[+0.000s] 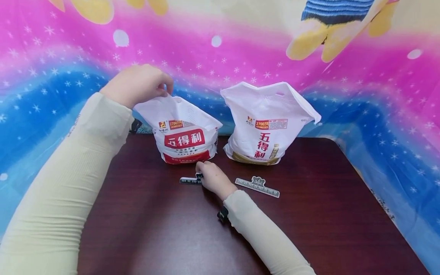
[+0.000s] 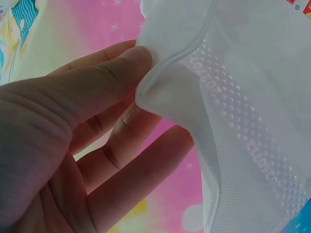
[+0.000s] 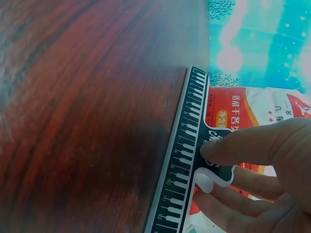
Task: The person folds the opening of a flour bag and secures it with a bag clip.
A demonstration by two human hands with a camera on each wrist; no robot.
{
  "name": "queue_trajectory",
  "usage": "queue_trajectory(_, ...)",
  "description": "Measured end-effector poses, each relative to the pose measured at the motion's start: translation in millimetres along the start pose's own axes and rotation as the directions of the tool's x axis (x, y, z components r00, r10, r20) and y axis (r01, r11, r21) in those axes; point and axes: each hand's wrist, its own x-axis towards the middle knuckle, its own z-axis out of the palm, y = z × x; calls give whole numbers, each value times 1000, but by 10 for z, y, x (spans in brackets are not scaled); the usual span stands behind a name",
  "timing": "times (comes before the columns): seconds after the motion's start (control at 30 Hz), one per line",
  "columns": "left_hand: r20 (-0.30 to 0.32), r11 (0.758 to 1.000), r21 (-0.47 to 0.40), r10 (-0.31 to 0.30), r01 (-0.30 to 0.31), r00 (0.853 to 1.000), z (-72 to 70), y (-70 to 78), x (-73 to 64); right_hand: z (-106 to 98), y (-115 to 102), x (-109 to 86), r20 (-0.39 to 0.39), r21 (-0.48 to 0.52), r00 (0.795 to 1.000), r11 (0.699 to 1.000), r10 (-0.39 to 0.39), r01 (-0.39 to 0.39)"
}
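Observation:
Thumb and fingers of my left hand pinch the top edge of a white flour bag with red panels. In the left wrist view the bag's rim is folded between thumb and fingertips. My right hand pinches the handle of a black bag clip patterned with piano keys, low over the table in front of that bag. The right wrist view shows the thumb on the clip's handle, fingers behind it. A second, white and grey piano-key clip lies flat to the right of this hand.
Another white flour bag, with a gold base panel, stands upright at the right, its top creased. Both bags stand near the far edge of the dark wooden table. Behind hangs a patterned pink and blue cloth.

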Motion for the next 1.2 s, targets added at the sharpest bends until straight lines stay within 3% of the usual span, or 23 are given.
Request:
queue_trajectory(0.53,31,999,35,-37,36,999,-12,46,-5,-102,-121,-54,31,-80,999,997,6,-3)
queue_trajectory(0.73,30,999,34,-32,31,999,-12,42,-20,-125,-158,-74,33,-86,999,996,-32,34)
queue_trajectory(1.2,34,999,46,-17,15,999,5,47,-44,-112,-173,-77,54,-79,998,996,-28,32)
